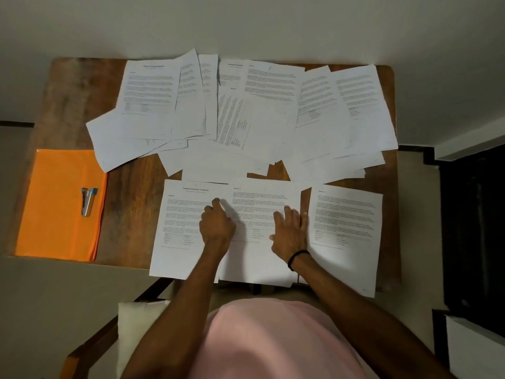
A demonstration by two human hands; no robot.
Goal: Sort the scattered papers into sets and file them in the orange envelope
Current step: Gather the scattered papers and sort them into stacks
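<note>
Right hand [290,232] lies flat, fingers straight, on the middle sheet [254,261]. Left hand [217,227] is curled, forefinger touching the transcript sheet [177,214]; any pinch cannot be told. Orange envelope [54,231] lies well left of both hands, stapler [88,201] atop.

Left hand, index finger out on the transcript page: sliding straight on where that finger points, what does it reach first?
The left hand would likely first meet the loose overlapping sheets just past the top edge of the transcript page, before the bigger scattered pile beyond.
</note>
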